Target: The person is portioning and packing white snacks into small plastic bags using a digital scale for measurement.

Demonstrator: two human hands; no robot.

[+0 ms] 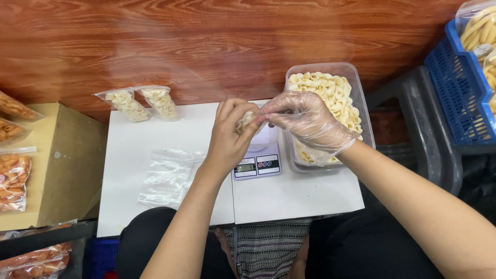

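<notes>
Pinching a small clear bag of pale snacks [246, 122] between them, the person's two hands meet just above a little digital scale [257, 164]. The bare left hand [231, 135] curls its fingers [238, 109] round the bag from the near side, thumb and fingertips pressed onto the plastic. The right hand [306, 123], inside a loose see-through glove, nips the bag's top edge with thumb and forefinger while its other fingers fan out. The bag is small, transparent and partly filled with cream-coloured curled pieces; most of it is hidden by the fingers.

Just beside the right hand stands a clear rectangular tub [356, 98] heaped with the same pale curls. Both scale and tub rest on a white tabletop [294, 199]. On its left half lies a loose pile of empty clear bags [168, 175], and at its far edge two filled packets [142, 103] lean against the red-brown wood-grain wall [206, 41]. Further left, a tan box [64, 160] has packets of orange snacks [13, 175] resting on it. At the far right, a blue plastic crate [460, 93] holds bags of long yellow sticks.
</notes>
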